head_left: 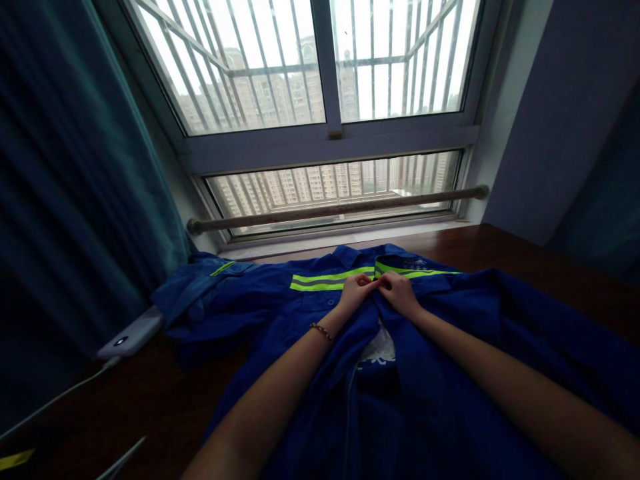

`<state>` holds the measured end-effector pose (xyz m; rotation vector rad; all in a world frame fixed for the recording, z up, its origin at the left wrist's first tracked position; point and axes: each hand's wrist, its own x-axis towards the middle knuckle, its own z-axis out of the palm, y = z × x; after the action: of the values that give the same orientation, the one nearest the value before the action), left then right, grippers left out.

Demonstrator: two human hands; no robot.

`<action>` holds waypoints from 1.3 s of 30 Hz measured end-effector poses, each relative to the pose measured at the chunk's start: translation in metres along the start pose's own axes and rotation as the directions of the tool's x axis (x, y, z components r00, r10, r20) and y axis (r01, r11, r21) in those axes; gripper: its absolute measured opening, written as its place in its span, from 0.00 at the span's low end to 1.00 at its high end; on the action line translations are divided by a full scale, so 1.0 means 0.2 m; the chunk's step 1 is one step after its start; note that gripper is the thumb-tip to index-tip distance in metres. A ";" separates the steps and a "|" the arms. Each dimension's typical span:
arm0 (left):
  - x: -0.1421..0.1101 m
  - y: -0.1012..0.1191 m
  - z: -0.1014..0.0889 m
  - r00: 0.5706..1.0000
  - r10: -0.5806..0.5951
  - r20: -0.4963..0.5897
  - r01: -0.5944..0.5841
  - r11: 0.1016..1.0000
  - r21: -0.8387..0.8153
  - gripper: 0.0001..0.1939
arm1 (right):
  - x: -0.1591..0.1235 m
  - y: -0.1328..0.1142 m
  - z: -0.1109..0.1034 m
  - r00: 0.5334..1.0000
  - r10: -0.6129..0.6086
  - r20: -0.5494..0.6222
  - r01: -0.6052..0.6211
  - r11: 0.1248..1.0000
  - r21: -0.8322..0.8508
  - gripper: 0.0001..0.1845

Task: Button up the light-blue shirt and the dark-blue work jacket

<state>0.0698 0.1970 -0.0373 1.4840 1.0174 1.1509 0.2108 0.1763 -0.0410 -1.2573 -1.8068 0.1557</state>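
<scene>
A blue work jacket [280,327] with yellow-green reflective bands [320,283] lies spread out, its front partly open. My left hand [356,291], with a beaded bracelet [321,331] at the wrist, pinches the edge of the jacket front at the reflective band. Right beside it, my right hand [400,293] pinches the other front edge, and the fingertips of both hands meet. Any fastener between the fingers is hidden. Below the hands, the gap in the front shows a white patterned patch [381,345].
The jacket rests on a dark wooden surface [460,243] before a barred window. A rail [340,209] crosses the window's lower part. At left are a blue curtain [65,167], a pale device [133,333] with a white cable [60,399], and a yellow item [16,460].
</scene>
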 end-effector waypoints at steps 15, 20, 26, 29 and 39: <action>0.02 0.04 0.00 0.941 -0.336 -0.035 0.264 0.797 -0.542 0.04 | 0.00 -0.04 0.01 0.994 0.098 -0.045 -0.083 0.961 0.265 0.10; 0.02 0.03 0.01 0.962 -0.271 -0.043 0.203 0.809 -0.552 0.05 | 0.00 -0.05 0.02 0.979 0.204 -0.016 -0.184 0.912 0.367 0.13; 0.03 -0.04 0.01 0.978 -0.197 -0.075 0.136 0.864 -0.486 0.10 | 0.00 -0.04 0.02 0.971 0.232 0.050 -0.234 0.899 0.371 0.14; 0.03 -0.07 0.01 0.982 -0.174 -0.070 0.125 0.885 -0.448 0.11 | 0.00 -0.04 0.02 0.973 0.226 0.057 -0.231 0.906 0.355 0.13; 0.02 -0.04 0.00 0.991 0.007 -0.132 -0.022 0.993 -0.113 0.13 | 0.00 0.00 0.04 0.985 0.166 0.038 -0.169 0.927 0.336 0.11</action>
<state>0.0699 0.2030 -0.0437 1.3419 1.0125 1.3097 0.2059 0.1790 -0.0463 -1.1603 -1.5945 0.5461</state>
